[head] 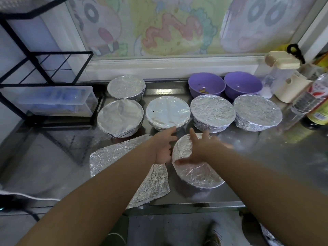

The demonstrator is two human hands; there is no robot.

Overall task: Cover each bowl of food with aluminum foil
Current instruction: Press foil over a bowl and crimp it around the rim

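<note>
Your right grip (200, 150) is released, fingers spread and lying flat on the foil top of the nearest bowl (198, 174), which stands on the surface (266, 157) at about five o'clock from the middle of your view. Your left grip (164, 146) is released too, fingers straight, just beside that bowl's flank at its ten o'clock; whether it touches the foil I cannot tell. The foil is thin, light and crumples where pressed, and it would likely tear if dragged, so smooth it with flat fingers and crimp it down around the rim rather than pushing into the middle. The bowl looks light enough to slide on the shiny metal, so steady it low on its sides. A loose foil sheet (110, 157) lies at its nine o'clock, partly under your left forearm; lift it by an edge or corner. Two purple bowls (206, 84) (243, 83) at one o'clock stand uncovered, the left one with scraps inside.
</note>
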